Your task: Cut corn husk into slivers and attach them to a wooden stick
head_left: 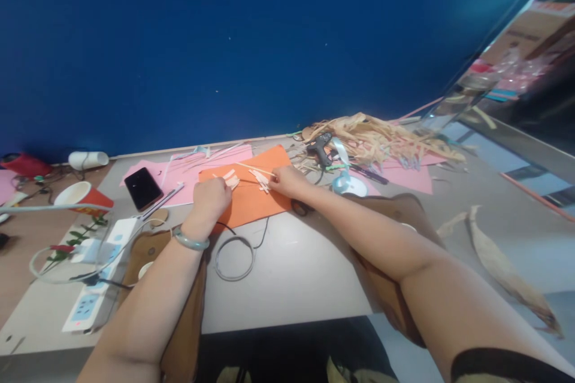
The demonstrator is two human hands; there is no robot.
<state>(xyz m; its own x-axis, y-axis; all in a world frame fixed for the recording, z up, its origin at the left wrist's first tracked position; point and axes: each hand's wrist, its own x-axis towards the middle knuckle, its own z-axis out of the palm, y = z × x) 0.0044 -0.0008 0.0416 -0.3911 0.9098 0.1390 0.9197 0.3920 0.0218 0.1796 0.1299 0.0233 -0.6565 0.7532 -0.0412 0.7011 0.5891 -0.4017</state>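
An orange sheet of paper (pixel 251 206) lies on the table under both my hands. My left hand (pixel 212 194) is closed at the sheet's left side, beside a small bunch of short pale strips (pixel 232 179); what its fingers hold is hidden. My right hand (pixel 287 181) pinches the end of a thin pale stick (pixel 255 168), which points left across the sheet. Just under the right fingertips rests another little pile of pale strips (pixel 260 180).
Right of the sheet are a black glue gun (pixel 320 149), a tape roll (pixel 348 184) and a heap of dried husk strips (pixel 372 134). A phone (pixel 142 188), paper cup (pixel 83 196) and power strip (pixel 101 281) stand left. A cable loop (pixel 234 278) lies in front.
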